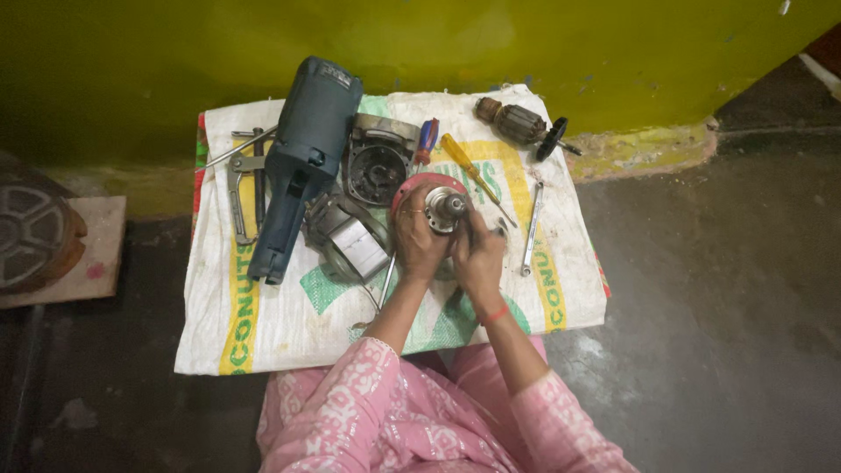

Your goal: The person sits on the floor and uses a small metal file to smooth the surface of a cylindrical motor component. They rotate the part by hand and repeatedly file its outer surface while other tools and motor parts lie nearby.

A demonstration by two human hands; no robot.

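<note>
Item: red-flanged metal gear assembly (441, 204), held above a white woven sack (289, 324) spread on the floor. Left hand (419, 243) closed around its left side; right hand (477, 256) curled against its lower right edge, fingertips on the hub.

Adjacent: blue power-tool body (302, 153), open motor housing (378, 162), two screwdrivers (464, 166), spanner (532, 228), armature (517, 123), puller (245, 188).

Risk, as judged: greasy metal could slip from the two-handed hold onto loose parts below; small fasteners may roll off the sack.
</note>
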